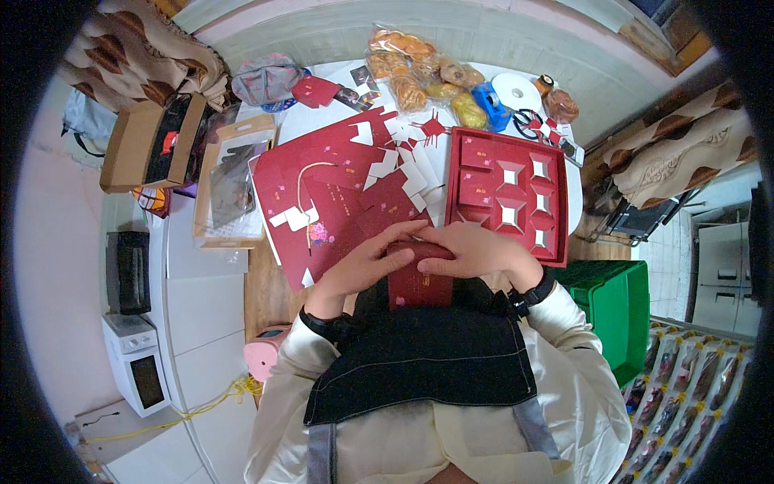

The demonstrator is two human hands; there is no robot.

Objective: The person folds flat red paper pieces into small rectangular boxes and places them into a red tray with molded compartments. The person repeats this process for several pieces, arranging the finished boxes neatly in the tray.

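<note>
Close to my body, at the table's near edge, my left hand [363, 262] and my right hand [481, 252] are closed over the top of a small dark red cardboard box [420, 289]. Its lower part shows below my fingers; the top is mostly covered. Just beyond lie flat dark red printed sheets [330, 181] with a tan cord [301, 189] and several white-backed cut pieces [401, 173] on them. To the right of these stands a red tray [562, 234] with square compartments. Two of its compartments, at the upper left, have closed red tops.
Bagged bread [401, 68], a blue tape dispenser [492, 105], scissors [528, 125] and a white disc [514, 90] stand at the table's back. A cardboard tray [234, 181] is at left. A green crate [613, 310] stands right, a pink object [264, 355] lower left.
</note>
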